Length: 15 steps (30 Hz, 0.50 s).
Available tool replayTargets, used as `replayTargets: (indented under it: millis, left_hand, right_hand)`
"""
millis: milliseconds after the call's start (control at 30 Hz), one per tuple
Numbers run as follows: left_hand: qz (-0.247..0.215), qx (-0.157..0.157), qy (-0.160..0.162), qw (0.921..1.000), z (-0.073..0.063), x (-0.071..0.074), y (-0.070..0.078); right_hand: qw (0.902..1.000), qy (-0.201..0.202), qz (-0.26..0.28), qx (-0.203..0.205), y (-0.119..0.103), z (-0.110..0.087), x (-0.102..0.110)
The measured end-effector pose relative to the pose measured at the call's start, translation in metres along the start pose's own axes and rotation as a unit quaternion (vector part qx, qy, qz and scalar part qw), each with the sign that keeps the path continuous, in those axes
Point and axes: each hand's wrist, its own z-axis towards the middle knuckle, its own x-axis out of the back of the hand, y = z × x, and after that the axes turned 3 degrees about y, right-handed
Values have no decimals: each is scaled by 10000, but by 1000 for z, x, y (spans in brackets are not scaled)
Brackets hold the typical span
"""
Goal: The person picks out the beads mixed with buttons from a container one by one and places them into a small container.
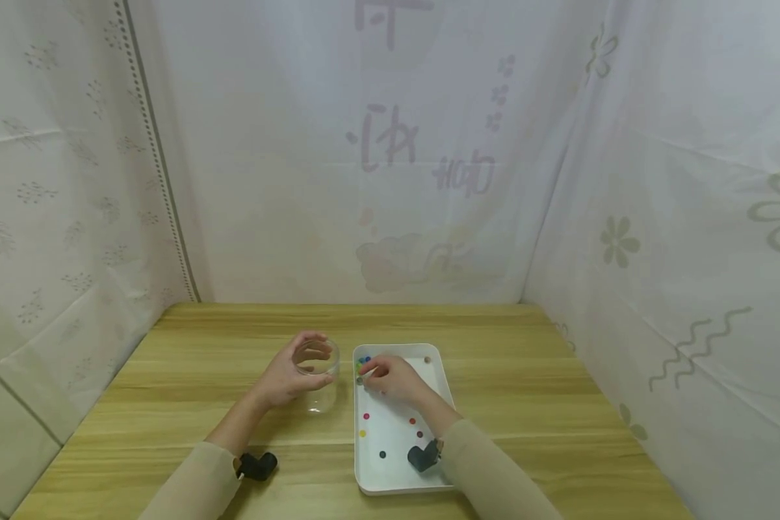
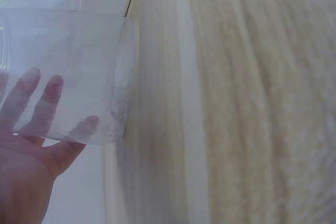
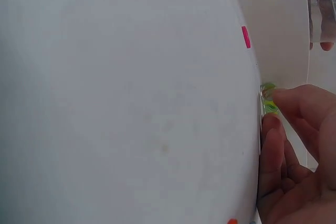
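At a wooden table (image 1: 500,347) amid curtains (image 1: 279,159), left fingers (image 1: 309,336) clasp a jar (image 1: 318,399) while right fingers (image 3: 302,101) bend, hold unclear.

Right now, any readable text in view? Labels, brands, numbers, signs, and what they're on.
None reads with certainty.
Back curtain, top: large character-like strokes, cut off by the frame; unreadable.
Back curtain, middle: a second large character-like mark; too faint to read.
Back curtain, right of centre: smaller lettering; too faint to read.
Clear jar, white tray: none visible.
Small coloured pieces: too small to tell.
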Motion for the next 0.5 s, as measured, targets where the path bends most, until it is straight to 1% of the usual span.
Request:
replayTargets:
  millis: [267,500]
  left_hand:
    - [24,79,3,10000,-1,-1,3]
    - [57,80,6,10000,-1,-1,3]
  right_hand:
    - [9996,-27,-281,25,0,-1,0]
    - [9994,3,-348,20,-5,-5,1]
